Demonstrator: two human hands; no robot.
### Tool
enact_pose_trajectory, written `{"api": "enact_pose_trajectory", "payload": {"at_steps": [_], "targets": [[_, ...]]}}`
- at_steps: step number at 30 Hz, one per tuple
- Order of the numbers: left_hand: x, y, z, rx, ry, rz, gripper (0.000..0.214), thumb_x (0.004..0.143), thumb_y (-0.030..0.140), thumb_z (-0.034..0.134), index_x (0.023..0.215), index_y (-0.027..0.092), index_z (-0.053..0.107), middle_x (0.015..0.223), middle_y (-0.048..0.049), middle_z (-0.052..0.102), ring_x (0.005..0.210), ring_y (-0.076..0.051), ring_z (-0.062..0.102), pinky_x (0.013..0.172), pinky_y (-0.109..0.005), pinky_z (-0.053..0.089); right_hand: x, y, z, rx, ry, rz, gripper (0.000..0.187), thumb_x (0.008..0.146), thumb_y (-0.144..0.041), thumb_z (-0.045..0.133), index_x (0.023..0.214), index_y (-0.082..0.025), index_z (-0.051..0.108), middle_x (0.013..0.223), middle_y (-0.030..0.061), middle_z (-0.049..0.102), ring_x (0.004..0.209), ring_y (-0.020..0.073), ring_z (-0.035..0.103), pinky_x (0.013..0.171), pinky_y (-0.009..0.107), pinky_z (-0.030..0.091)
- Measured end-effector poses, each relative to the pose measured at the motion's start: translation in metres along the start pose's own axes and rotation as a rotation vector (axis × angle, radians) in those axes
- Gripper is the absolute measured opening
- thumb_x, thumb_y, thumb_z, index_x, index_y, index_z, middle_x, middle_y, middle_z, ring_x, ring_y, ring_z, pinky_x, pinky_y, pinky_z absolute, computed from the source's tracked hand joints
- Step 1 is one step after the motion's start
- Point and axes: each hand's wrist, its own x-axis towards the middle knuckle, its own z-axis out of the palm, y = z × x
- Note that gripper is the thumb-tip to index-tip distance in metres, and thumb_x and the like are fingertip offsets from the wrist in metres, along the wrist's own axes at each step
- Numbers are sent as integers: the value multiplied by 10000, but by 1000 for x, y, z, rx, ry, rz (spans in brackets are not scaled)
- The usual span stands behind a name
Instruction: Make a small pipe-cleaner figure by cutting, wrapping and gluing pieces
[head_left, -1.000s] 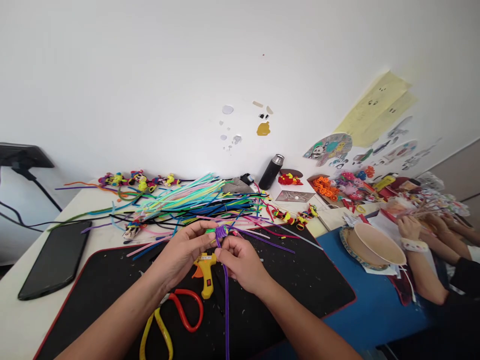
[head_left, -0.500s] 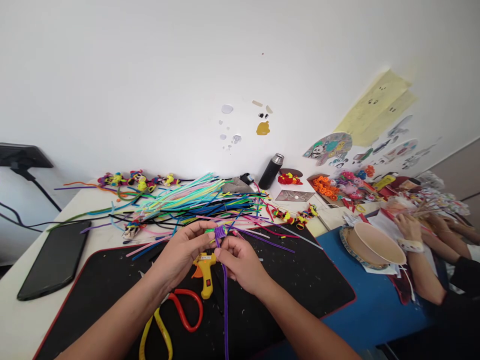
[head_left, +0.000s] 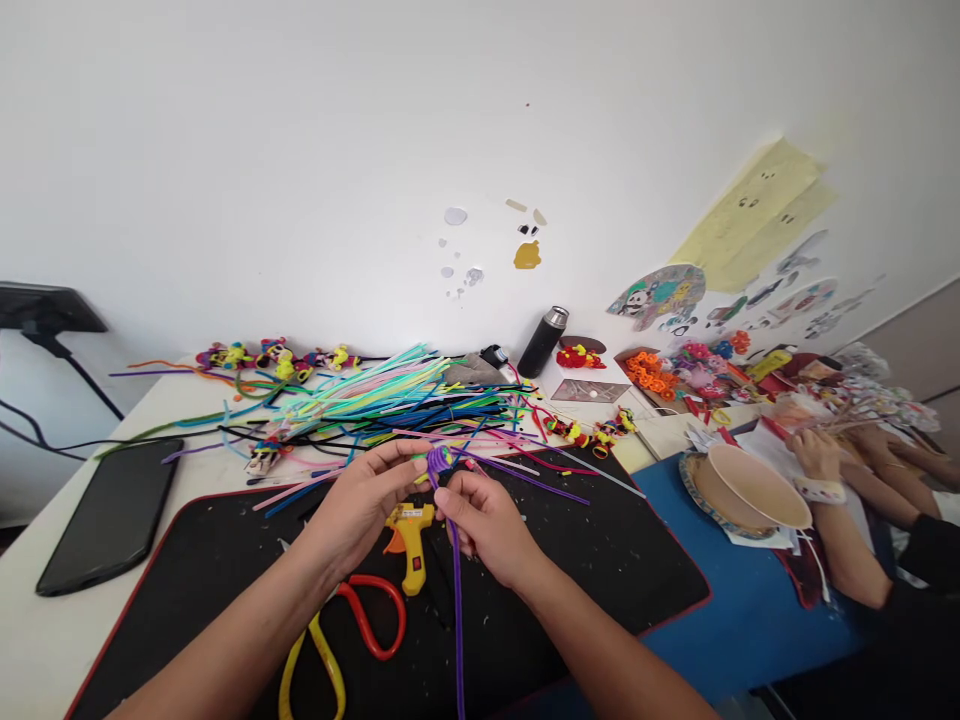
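Pinched in the fingers of my left hand (head_left: 379,487) is a small wound piece (head_left: 439,459) of green, yellow and purple pipe cleaner. From its coil a long purple pipe cleaner (head_left: 458,620) hangs down past the mat's near edge. The thumb and fingers of my right hand (head_left: 480,520) are closed on that strand just below the coil. Under my hands a yellow glue gun (head_left: 412,550) lies on the black mat (head_left: 600,560). Scissors with one red and one yellow handle (head_left: 375,618) rest beside my left forearm.
A heap of colourful pipe cleaners (head_left: 390,400) covers the table's back. Finished figures (head_left: 277,358) lie behind it. A black flask (head_left: 544,342) stands by the wall, a black tablet (head_left: 109,515) lies left. At right are a bowl (head_left: 757,488) and another person's arm (head_left: 840,530).
The coiled piece has turned slightly in my left fingers. My right hand has shifted a little along the purple strand, whose hanging end has swung slightly right.
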Motion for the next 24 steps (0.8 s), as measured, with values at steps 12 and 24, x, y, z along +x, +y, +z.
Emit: {"api": "enact_pose_trajectory", "payload": {"at_steps": [12, 24], "targets": [[-4, 8, 5, -65, -1, 6, 456, 522, 366, 1059, 877, 157, 865, 893, -55, 773, 726, -143, 659, 701, -231, 576, 4, -5, 3, 35, -5, -29, 586, 832, -726, 778, 721, -212, 519, 548, -57, 574, 399, 88, 509, 398, 202, 295], [-1, 7, 0, -107, -5, -55, 381, 584, 283, 1016, 897, 135, 858, 811, -47, 751, 659, -121, 611, 641, -225, 526, 10, 0, 0, -72, 88, -73, 601, 794, -770, 770, 712, -224, 533, 513, -101, 384, 438, 77, 285, 439, 234, 228]]}}
